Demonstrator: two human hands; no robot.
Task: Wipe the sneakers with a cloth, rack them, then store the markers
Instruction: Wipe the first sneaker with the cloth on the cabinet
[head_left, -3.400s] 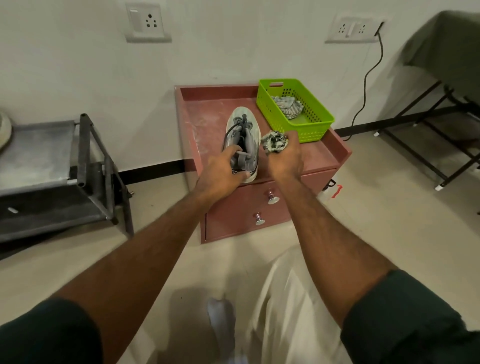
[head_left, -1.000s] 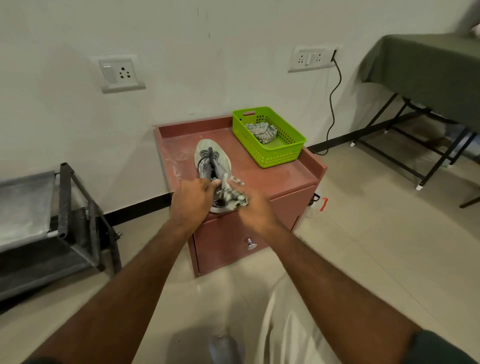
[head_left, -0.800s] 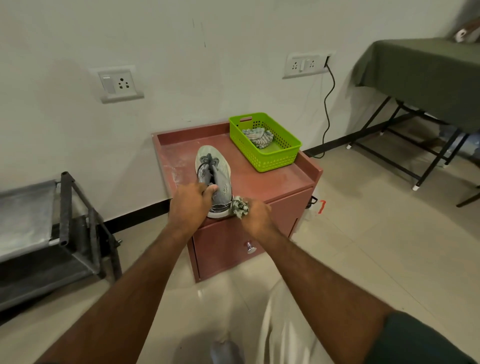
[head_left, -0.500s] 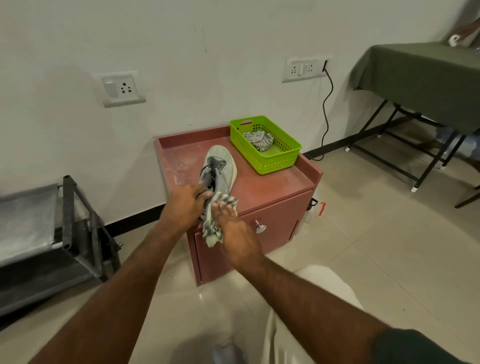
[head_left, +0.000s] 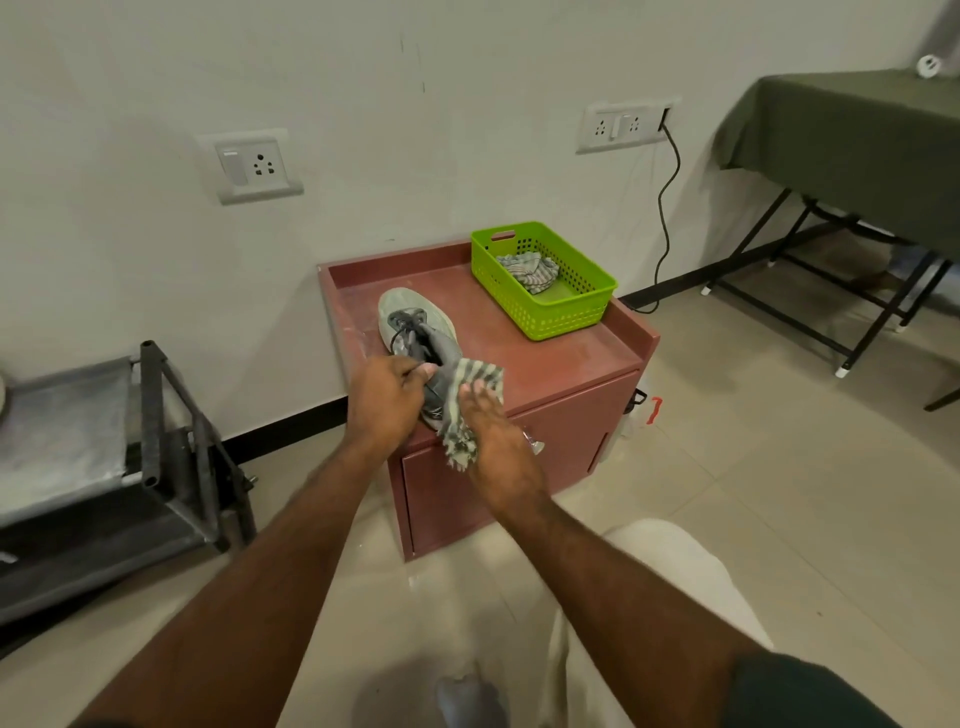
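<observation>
One sneaker on the cabinet, both your hands at its heel end.

Your sneaker lies with its long axis running away from you, toe toward the wall and heel at the cabinet's front edge, right under your fingers. Your left hand curls round the heel and collar, steadying it from the left side. Your right hand lies flat with fingers nearly straight, pressing the striped cloth against the shoe's right flank, the cloth's loose end hanging below the cabinet edge. Both hands are equally near; the wiping stroke probably runs forward along that flank toward the toe. A second cloth sits in the green basket, well apart, and the rack stands to your left.
</observation>
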